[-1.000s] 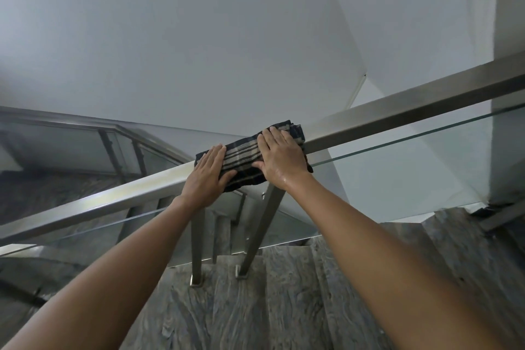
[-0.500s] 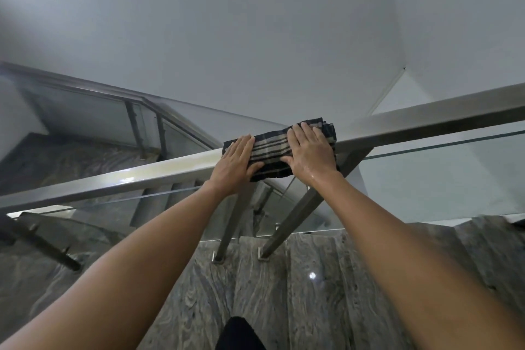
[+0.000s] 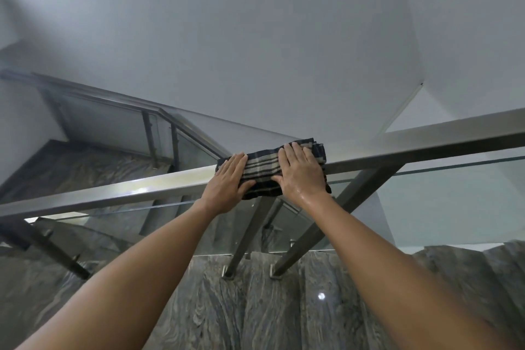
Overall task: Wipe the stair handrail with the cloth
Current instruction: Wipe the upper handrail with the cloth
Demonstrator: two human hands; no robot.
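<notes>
A flat steel handrail [image 3: 119, 193] crosses the view, rising from lower left to upper right. A folded dark plaid cloth [image 3: 262, 170] is draped over the rail at its middle. My left hand [image 3: 227, 183] presses flat on the cloth's left end, thumb hooked under its near edge. On the cloth's right end lies my right hand [image 3: 302, 172], fingers spread over the top of the rail and thumb on the near side. Both hands hold the cloth against the rail.
Glass panels [image 3: 454, 202] hang below the rail, carried by two slanted steel posts [image 3: 247, 239] bolted into grey marble steps [image 3: 255, 307]. A lower flight with its own railing [image 3: 159, 116] drops away at left. White walls rise behind.
The cloth and both hands have slid along the rail toward the upper right, past the posts. The camera has also shifted, showing more of the lower flight at left.
</notes>
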